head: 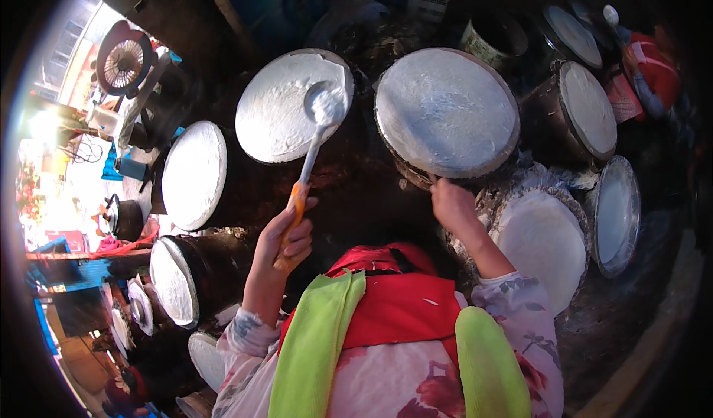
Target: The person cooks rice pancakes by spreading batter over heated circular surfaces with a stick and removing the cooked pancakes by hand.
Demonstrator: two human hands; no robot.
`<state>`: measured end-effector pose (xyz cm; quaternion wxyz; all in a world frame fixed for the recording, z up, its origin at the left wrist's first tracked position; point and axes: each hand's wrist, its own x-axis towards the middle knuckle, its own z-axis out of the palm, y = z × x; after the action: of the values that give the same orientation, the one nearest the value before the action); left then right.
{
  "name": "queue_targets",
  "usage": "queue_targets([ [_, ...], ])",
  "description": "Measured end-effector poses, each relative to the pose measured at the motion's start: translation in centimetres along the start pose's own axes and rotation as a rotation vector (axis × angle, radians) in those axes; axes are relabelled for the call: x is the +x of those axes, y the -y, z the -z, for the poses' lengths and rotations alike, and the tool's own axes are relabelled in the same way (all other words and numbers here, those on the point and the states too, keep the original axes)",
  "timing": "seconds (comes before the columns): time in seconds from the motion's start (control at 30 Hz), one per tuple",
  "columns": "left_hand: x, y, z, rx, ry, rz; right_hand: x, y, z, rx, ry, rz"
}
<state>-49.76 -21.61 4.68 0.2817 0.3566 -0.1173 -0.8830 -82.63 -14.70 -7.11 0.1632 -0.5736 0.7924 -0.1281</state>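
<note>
My left hand (288,234) grips the orange handle of a metal ladle (311,156). White paste or batter fills the ladle's bowl, which is over the right part of a round pan (273,106) coated in white. With bent fingers, my right hand (454,206) is at the lower rim of another round pan (445,111), whose surface is covered in white; whether it grips something there is hard to tell. Below and right of that hand, a round vessel (540,245) with a crusted rim holds a white mass.
More white-topped round pans stand at the left (195,175), lower left (172,281) and right (587,108). A metal basin (615,217) of white liquid is at the right. Another person in red (654,72) is at the upper right, near a ladle. A fan (123,61) stands upper left.
</note>
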Motion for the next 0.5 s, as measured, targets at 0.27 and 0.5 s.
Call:
queue_targets([
  [0.27,-8.0,1.5,6.8,-0.138,-0.081,-0.040,0.1,0.5,1.4,-0.162,0.126,0.008],
  [0.5,-13.9,4.0,13.5,-0.319,-0.190,-0.066,-1.4,-0.4,-1.1,-0.155,0.005,-0.100],
])
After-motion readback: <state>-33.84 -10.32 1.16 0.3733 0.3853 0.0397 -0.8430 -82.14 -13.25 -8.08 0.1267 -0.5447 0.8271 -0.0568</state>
